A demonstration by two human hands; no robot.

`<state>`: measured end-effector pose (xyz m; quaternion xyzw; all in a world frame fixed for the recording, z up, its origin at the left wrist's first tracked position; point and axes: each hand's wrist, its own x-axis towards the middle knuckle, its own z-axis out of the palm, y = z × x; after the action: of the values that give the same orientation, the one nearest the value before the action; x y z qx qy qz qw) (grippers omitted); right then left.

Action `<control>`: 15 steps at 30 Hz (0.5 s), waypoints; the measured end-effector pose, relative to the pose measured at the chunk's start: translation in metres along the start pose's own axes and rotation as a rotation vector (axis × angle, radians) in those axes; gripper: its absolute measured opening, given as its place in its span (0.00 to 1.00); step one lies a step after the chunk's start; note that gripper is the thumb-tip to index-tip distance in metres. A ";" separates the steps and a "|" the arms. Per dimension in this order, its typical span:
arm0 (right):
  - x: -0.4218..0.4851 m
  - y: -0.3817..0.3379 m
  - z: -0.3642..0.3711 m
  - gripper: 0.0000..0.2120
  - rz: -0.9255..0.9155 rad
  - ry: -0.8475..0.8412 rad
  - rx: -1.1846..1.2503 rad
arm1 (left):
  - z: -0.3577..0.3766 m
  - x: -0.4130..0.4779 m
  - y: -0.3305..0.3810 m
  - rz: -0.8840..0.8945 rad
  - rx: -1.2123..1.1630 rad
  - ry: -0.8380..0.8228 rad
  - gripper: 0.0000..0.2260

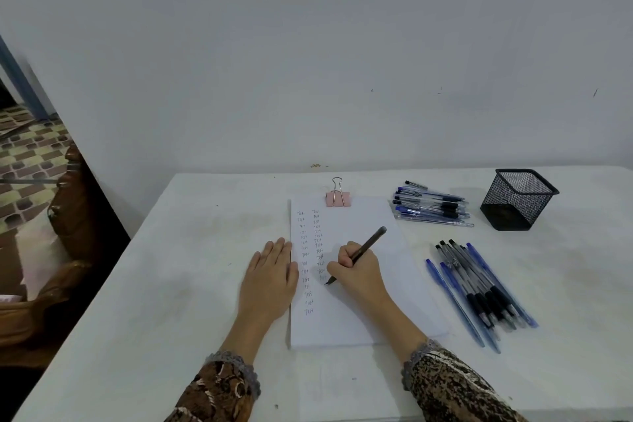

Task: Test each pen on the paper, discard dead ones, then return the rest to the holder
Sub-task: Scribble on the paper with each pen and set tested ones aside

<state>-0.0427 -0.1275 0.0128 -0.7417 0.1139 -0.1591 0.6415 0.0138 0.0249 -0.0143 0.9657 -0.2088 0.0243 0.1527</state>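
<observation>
Sleeves [219, 387] w/ a brown pattern come in nearest the camera, by the near edge of the paper [359, 322]. Left hand [270, 279] lies flat, fingers straight, fingertips over the paper's left edge, pinning it. Right hand [359, 271] rests mid-sheet, fingers curled round a dark pen [364, 248]. The tip is down at the foot of the second column of "Test" words. Looks like a test stroke in hand, task approx. midway.

Risks: two pen groups lie right of the paper, unmarked, so a tested pen could land in the wrong one. There is a fanned pile [479, 291] off the paper's near half vs. a stacked pile [431, 205] off its far right corner. Can't tell which is tested. Faint ink may pass for dead in this dim light. Round barrels could roll if the right forearm nudges them. The heel of the hand may smear fresh ink.

Table [171, 284] is white, matte, a bit stained. A pink binder clip [338, 198] grips the paper's far edge. The black mesh holder [519, 199] stands furthest right of the paper, past the stacked pile, w/ no pens poking out. Behind the paper is a plain pale wall [308, 44]. Far left of it are a carved wooden chair [68, 216] and patterned floor tiles [30, 147].
</observation>
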 end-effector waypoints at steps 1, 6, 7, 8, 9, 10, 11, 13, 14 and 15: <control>0.000 0.000 0.000 0.22 -0.003 0.001 -0.003 | 0.000 0.000 0.000 -0.003 -0.003 -0.001 0.34; 0.000 -0.001 -0.001 0.22 -0.001 -0.004 0.002 | 0.000 0.000 0.001 -0.004 -0.006 0.010 0.35; 0.000 -0.001 -0.001 0.22 -0.001 0.009 0.008 | 0.000 0.000 0.000 -0.005 -0.003 0.007 0.35; 0.000 -0.001 -0.001 0.22 -0.003 0.018 0.009 | 0.000 0.000 0.000 -0.005 -0.003 0.003 0.34; 0.000 -0.001 -0.001 0.22 -0.006 0.018 0.006 | 0.001 0.000 0.000 -0.007 -0.005 -0.002 0.34; 0.000 -0.001 -0.002 0.22 -0.005 0.010 0.004 | 0.000 0.000 -0.001 -0.005 -0.007 0.001 0.35; 0.000 -0.001 -0.002 0.22 -0.003 -0.002 0.003 | 0.001 0.000 0.000 -0.002 -0.002 0.002 0.37; 0.000 -0.002 -0.003 0.22 0.004 -0.022 0.003 | 0.001 0.000 -0.001 -0.005 0.002 0.003 0.37; 0.000 -0.002 -0.003 0.22 0.007 -0.019 0.005 | 0.001 0.000 0.000 -0.006 0.002 0.001 0.35; 0.000 -0.001 -0.003 0.22 0.007 -0.005 0.008 | 0.001 0.001 -0.001 -0.007 0.001 -0.003 0.34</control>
<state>-0.0442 -0.1296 0.0144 -0.7391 0.1144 -0.1553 0.6454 0.0147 0.0248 -0.0152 0.9665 -0.2057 0.0226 0.1520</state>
